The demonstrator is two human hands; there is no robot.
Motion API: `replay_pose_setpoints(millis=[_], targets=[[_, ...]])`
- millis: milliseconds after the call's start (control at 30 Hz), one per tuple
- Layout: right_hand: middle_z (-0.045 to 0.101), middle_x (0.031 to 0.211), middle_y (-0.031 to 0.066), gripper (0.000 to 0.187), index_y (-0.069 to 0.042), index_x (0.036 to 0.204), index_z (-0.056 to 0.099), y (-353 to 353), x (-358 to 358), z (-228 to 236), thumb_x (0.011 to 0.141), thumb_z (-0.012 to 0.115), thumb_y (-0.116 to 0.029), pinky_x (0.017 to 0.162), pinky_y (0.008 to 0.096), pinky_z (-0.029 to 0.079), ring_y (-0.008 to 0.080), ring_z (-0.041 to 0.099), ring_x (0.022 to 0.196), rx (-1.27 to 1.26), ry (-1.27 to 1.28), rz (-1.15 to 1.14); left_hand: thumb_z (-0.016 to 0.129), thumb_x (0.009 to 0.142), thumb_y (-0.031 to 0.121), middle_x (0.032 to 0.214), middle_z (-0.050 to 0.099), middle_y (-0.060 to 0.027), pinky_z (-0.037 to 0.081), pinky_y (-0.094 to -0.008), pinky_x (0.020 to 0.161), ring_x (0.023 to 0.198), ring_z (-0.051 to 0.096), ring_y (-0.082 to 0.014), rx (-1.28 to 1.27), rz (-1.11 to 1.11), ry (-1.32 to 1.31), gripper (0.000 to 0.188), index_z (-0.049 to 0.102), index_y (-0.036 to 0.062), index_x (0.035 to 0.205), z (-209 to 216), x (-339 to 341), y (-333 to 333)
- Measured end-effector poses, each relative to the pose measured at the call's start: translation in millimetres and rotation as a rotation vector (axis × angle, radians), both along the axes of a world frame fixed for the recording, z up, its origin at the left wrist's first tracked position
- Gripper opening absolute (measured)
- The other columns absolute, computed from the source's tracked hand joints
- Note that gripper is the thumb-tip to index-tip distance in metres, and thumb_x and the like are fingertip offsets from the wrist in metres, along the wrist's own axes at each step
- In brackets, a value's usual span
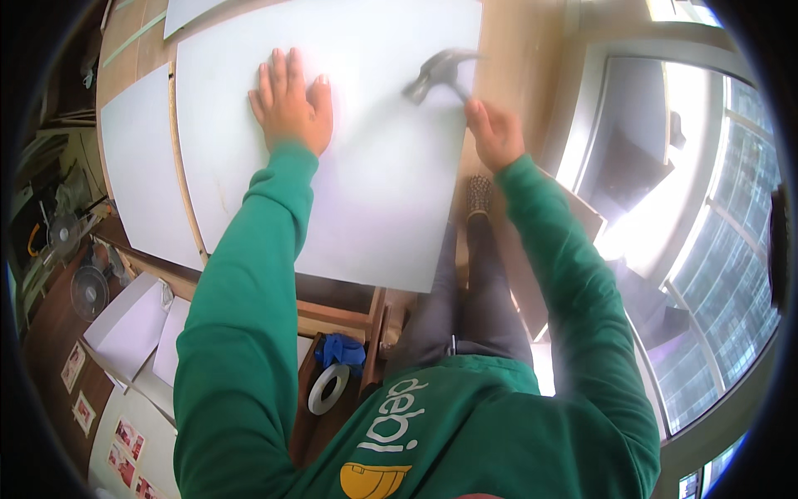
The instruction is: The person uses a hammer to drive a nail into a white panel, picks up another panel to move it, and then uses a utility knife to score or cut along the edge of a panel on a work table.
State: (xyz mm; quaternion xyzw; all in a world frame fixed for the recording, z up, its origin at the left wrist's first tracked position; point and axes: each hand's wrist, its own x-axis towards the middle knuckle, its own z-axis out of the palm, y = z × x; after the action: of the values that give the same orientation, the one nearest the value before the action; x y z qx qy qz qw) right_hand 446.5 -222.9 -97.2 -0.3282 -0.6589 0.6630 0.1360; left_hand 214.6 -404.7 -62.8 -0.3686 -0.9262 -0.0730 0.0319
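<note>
My left hand (293,108) lies flat with its fingers spread on a large white board (374,200). My right hand (497,133) is closed round the handle of a claw hammer (439,71), just off the board's right edge. The hammer's metal head hangs over the upper right part of the board, slightly smeared by motion. Whether it touches the surface I cannot tell. No nail can be made out on the board.
Another white panel (141,166) lies to the left, past a narrow wooden strip (184,166). By the near edge are a white tape roll (329,389) and a blue cloth-like bundle (342,351). Two fans (90,291) stand far left. A bright window (723,233) is at right.
</note>
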Motion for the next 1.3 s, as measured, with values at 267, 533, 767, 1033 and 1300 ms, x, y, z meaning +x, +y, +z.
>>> replay_pose_setpoints(millis=[267,533,767,1033,1300], targets=[[0.051,0.072,-0.0001,0.062,0.003,0.085,0.063,73.1,-61.1,-2.6,0.096,0.053,-0.058,0.064,0.0260,0.039,0.0105,0.044,0.069,0.047,-0.054,-0.151,0.044,0.099,0.040,0.160,0.027,-0.0088,0.007,-0.0499,0.120,0.148,0.020,-0.0300,-0.060,0.025,0.004,0.060,0.033,0.0151,0.152,9.0,4.9,1.2],[0.048,0.065,-0.0039,0.047,-0.011,0.077,0.063,112.7,-117.4,-0.9,0.095,0.057,-0.054,0.050,0.0257,0.034,0.0072,0.043,0.056,-0.218,-0.097,-0.405,0.051,0.095,0.035,0.157,0.032,-0.0119,0.018,-0.0588,0.115,0.145,0.027,-0.0350,-0.007,-0.020,0.030,0.060,0.038,0.0116,0.149,-12.9,-9.7,5.6],[0.041,0.057,-0.0070,0.029,-0.014,0.077,0.054,95.9,-90.3,21.9,0.090,0.070,-0.034,0.037,0.0220,0.024,0.0044,0.033,0.042,-0.381,0.021,-0.436,0.049,0.095,0.038,0.159,0.027,-0.0122,0.012,-0.0573,0.118,0.147,0.022,-0.0345,-0.010,0.020,-0.054,0.063,0.035,0.0105,0.150,27.0,0.3,15.2],[0.042,0.057,-0.0039,0.031,-0.009,0.077,0.055,77.3,-94.5,34.7,0.091,0.069,-0.033,0.040,0.0245,0.028,0.0081,0.037,0.043,-0.325,0.053,-0.412,0.047,0.096,0.039,0.159,0.025,-0.0093,0.010,-0.0544,0.119,0.148,0.019,-0.0304,-0.014,0.077,-0.127,0.063,0.032,0.0131,0.151,49.7,3.4,-1.4],[0.043,0.056,-0.0026,0.028,-0.007,0.078,0.056,48.3,-72.6,39.1,0.091,0.068,-0.029,0.039,0.0245,0.028,0.0089,0.040,0.041,-0.331,0.022,-0.436,0.047,0.096,0.039,0.159,0.025,-0.0087,0.010,-0.0537,0.120,0.148,0.018,-0.0298,0.002,0.081,-0.133,0.063,0.032,0.0135,0.151,50.9,2.5,2.4]])
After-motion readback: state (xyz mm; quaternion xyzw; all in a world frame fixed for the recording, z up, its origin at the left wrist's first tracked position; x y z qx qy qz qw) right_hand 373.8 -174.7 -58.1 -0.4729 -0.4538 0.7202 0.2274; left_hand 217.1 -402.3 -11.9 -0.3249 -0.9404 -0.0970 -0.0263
